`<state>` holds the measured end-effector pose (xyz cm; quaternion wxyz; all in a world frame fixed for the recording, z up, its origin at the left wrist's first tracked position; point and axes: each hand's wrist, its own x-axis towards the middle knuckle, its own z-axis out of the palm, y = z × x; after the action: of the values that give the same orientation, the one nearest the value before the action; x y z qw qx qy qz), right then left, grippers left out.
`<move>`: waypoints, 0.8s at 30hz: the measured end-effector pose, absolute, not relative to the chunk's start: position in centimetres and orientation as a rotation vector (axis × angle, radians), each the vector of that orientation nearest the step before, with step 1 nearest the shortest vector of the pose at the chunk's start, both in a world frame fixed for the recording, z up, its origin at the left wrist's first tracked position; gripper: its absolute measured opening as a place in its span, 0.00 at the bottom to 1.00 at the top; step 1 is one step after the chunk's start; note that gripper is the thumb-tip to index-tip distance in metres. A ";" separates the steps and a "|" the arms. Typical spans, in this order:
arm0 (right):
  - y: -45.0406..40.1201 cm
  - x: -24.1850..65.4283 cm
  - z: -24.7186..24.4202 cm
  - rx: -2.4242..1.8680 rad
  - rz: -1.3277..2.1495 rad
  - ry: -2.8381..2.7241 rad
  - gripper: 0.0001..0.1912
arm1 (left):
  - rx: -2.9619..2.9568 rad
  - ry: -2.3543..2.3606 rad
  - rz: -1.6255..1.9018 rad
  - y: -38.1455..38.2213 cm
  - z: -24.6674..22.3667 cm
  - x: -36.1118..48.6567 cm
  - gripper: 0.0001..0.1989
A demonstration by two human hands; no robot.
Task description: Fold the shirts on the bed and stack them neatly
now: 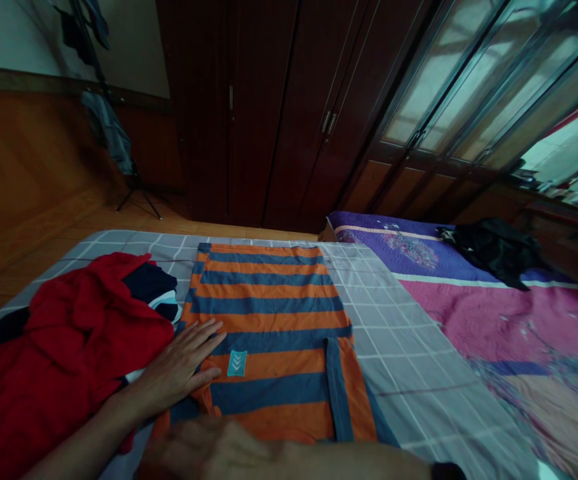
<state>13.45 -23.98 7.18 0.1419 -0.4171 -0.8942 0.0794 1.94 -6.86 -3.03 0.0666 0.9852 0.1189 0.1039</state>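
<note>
An orange and blue striped garment [273, 320] lies spread on the grey checked bed cover [393, 333], with a small teal patch on it and a blue strip at its right side. Flat on its left edge rests my left hand [183, 367], the fingers stretched out and slightly apart. Across the bottom of the view reaches my right hand [209, 450], over the near part of the garment. It is smeared by motion, and its fingers cannot be made out.
Left of the garment is a heap of red and dark clothes [93, 320]. A purple and pink bed cover [449, 293] with a black garment [499, 247] on it lies at the right. Behind stand a dark wardrobe [269, 120] and a clothes stand [135, 180].
</note>
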 end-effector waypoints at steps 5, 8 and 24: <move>-30.9 21.3 7.5 -1.797 -0.003 -2.175 0.26 | 2.951 0.372 0.272 -6.9 -2.7 2.0 0.30; -37.5 25.0 4.6 -2.087 -0.196 -1.990 0.26 | 2.926 0.381 0.250 -6.9 -2.5 2.0 0.30; -44.5 29.1 0.3 -2.446 -0.205 -1.606 0.13 | 2.922 0.379 0.271 -6.8 -2.7 1.9 0.30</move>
<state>29.11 -44.48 0.34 0.1040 -0.8294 -0.5445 -0.0694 1.93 -6.82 -2.70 0.0914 0.9834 0.1276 0.0913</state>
